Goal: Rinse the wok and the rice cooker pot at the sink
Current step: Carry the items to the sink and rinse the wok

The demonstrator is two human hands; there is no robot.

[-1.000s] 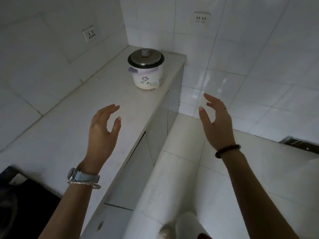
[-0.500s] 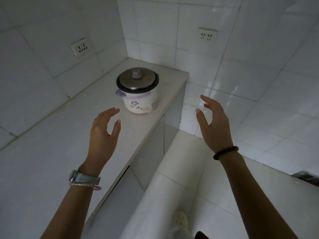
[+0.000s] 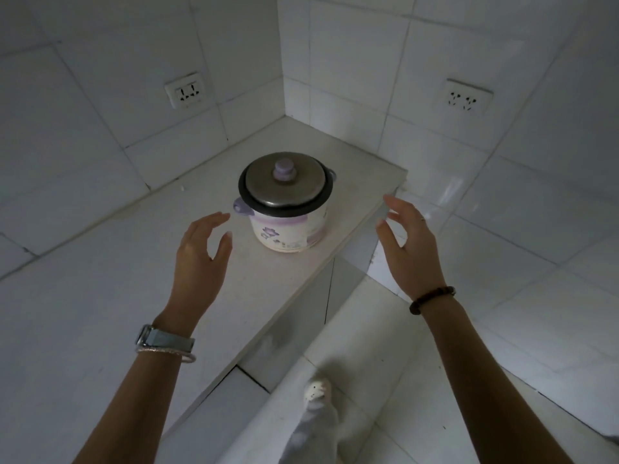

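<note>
A small white rice cooker (image 3: pixel 288 229) with a purple flower print stands near the far end of the white counter (image 3: pixel 134 269). Its metal lid (image 3: pixel 284 185) with a purple knob is on, so the inner pot is hidden. My left hand (image 3: pixel 201 259) hovers open just left of the cooker, fingers curved, not touching it. My right hand (image 3: pixel 407 246) is open past the counter's edge, to the cooker's right. Both hands are empty. No wok or sink is in view.
Tiled walls close the corner behind the cooker, with one wall socket (image 3: pixel 185 90) on the left wall and another socket (image 3: pixel 465 99) on the right wall. The counter ends right of the cooker. My foot in a light slipper (image 3: pixel 316 391) is on the tiled floor below.
I have walked closer to the rice cooker, which now appears larger and nearer. Both open hands have reached forward to either side of it.
</note>
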